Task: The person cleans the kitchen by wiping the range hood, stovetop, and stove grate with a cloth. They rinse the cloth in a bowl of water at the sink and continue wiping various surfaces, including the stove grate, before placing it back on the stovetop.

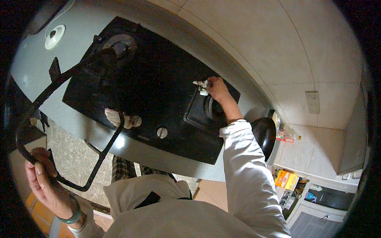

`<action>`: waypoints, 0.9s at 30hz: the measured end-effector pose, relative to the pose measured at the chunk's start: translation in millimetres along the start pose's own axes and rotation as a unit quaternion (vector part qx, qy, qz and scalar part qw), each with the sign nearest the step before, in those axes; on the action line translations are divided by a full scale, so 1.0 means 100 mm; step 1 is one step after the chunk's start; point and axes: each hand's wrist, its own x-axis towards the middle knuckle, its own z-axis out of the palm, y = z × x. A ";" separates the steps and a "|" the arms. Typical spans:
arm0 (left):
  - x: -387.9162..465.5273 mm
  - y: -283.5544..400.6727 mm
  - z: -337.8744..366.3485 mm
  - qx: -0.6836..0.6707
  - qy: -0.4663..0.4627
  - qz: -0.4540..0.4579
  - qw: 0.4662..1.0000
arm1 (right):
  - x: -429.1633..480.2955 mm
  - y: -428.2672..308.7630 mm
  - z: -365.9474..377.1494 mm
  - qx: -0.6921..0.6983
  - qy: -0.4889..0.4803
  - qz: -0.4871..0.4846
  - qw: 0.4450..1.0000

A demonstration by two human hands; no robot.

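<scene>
A blackened metal pan support [104,154] is gripped at one corner by my left hand [43,175], held raised over the front left edge of the cooktop. My right hand [218,90] pinches a crumpled whitish cloth or tissue [203,87] against the far right part of the black gas cooktop [166,98], near the right burner [212,107]. Around that burner lies a dark square frame [190,107]. A pale, stained cloth [114,117] rests by the left control knob [136,121]; another knob [162,133] is to its right. The left burner [120,46] is exposed.
Grey worktop [184,169] surrounds the cooktop. A black pan [263,136] stands at the right, with a clear plastic bottle [291,136] beyond it. At the back left lies a white round lid-like object [55,37]. A wall socket [312,102] is on the tiled wall.
</scene>
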 end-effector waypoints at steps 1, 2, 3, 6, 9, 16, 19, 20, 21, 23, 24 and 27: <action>0.02 -0.05 -0.04 -0.009 -0.005 0.000 1.000 | 0.00 -0.02 -0.02 0.001 -0.020 0.007 1.000; 0.03 -0.08 -0.07 -0.018 -0.011 0.001 1.000 | 0.00 -0.04 -0.04 0.003 -0.040 0.014 0.999; 0.04 -0.07 -0.08 -0.019 -0.017 0.001 1.000 | 0.00 -0.05 -0.07 0.005 -0.060 0.021 0.998; 0.06 -0.06 -0.09 -0.023 -0.037 -0.002 0.999 | 0.00 0.20 -0.13 0.037 -0.043 0.038 0.998; 0.09 -0.04 -0.11 -0.020 -0.060 -0.002 0.998 | -0.02 0.42 -0.12 -0.070 0.024 0.126 0.989; 0.15 -0.04 -0.16 -0.020 -0.104 0.015 0.994 | 0.08 0.23 -0.08 -0.053 -0.025 0.074 0.996; 0.16 -0.04 -0.16 -0.013 -0.074 0.006 0.997 | 0.10 0.15 -0.21 -0.027 -0.115 0.051 0.992; 0.16 -0.04 -0.17 -0.010 -0.062 0.004 0.998 | 0.10 0.13 -0.19 -0.046 -0.111 0.050 0.992; 0.17 -0.02 -0.17 -0.012 -0.082 0.006 0.997 | 0.10 0.09 -0.16 -0.066 -0.106 0.049 0.991; 0.20 0.01 -0.16 -0.015 -0.125 0.011 0.992 | 0.08 0.04 -0.09 -0.096 -0.106 0.046 0.989; 0.21 0.00 -0.16 -0.023 -0.130 0.017 0.991 | 0.07 0.03 -0.06 -0.107 -0.110 0.042 0.987; 0.20 -0.02 -0.15 -0.032 -0.135 0.023 0.990 | -0.01 -0.26 -0.07 -0.114 -0.102 -0.001 0.988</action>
